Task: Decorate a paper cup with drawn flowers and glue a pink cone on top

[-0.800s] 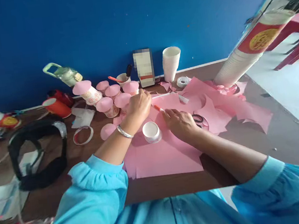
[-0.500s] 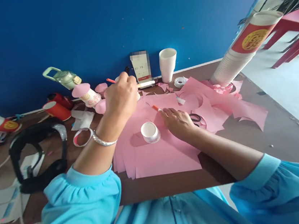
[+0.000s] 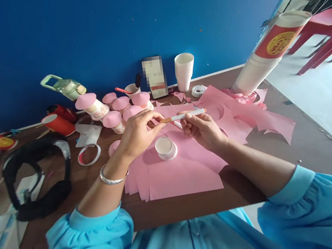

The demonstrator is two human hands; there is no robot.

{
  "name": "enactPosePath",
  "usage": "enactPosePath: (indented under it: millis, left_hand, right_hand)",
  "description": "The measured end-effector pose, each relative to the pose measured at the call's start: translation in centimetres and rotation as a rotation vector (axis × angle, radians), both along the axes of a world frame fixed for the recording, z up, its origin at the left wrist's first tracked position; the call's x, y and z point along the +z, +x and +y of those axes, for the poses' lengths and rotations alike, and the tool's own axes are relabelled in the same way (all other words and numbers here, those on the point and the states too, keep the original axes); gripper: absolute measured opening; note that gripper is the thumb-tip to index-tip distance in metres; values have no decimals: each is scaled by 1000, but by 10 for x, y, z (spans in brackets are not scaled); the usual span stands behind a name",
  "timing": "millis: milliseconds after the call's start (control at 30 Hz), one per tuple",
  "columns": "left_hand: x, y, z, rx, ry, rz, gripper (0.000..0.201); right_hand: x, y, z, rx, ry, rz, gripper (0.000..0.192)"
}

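Observation:
A white felt-tip marker (image 3: 195,112) with an orange cap lies level between my hands, above the pink paper. My left hand (image 3: 139,131), with a silver bangle at its wrist, pinches the capped left end. My right hand (image 3: 204,131) grips the white barrel between thumb and fingers. Part of another white pen-like thing (image 3: 177,124) shows under the right hand. Just below the hands, a small paper cup (image 3: 166,148) stands upside down on stacked pink sheets (image 3: 185,180).
Several small cups with pink cone tops (image 3: 113,118) stand at the left, before a cup of pens (image 3: 132,90). Stacked white cups (image 3: 185,71), a phone (image 3: 154,77) and a tape roll (image 3: 198,91) are at the back. Pink scraps (image 3: 243,111) lie right; a black head strap (image 3: 39,176) lies left.
My left hand has come down and back from the phone area with the marker. My right hand has lifted off the paper, and both hands now meet on the marker.

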State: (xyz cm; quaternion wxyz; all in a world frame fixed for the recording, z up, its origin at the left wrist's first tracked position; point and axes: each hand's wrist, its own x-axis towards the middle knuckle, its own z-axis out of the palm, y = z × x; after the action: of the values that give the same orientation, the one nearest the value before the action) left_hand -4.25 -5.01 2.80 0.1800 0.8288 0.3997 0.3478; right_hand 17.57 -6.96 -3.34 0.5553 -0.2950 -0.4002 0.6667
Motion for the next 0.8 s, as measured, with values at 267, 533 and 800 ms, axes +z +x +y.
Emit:
enactPosePath:
  millis: [267, 533, 800]
  left_hand:
    - [-25, -20, 20, 65, -212, -43, 31]
    - [-52, -32, 23, -135, -378, 94, 38]
    - [-41, -55, -13, -335, -462, 170, 82]
  right_hand:
    - [-1, 14, 13, -282, 21, 42, 37]
    - [-13, 7, 8, -171, 48, -70, 42]
    - [-14, 0, 3, -185, 16, -138, 46]
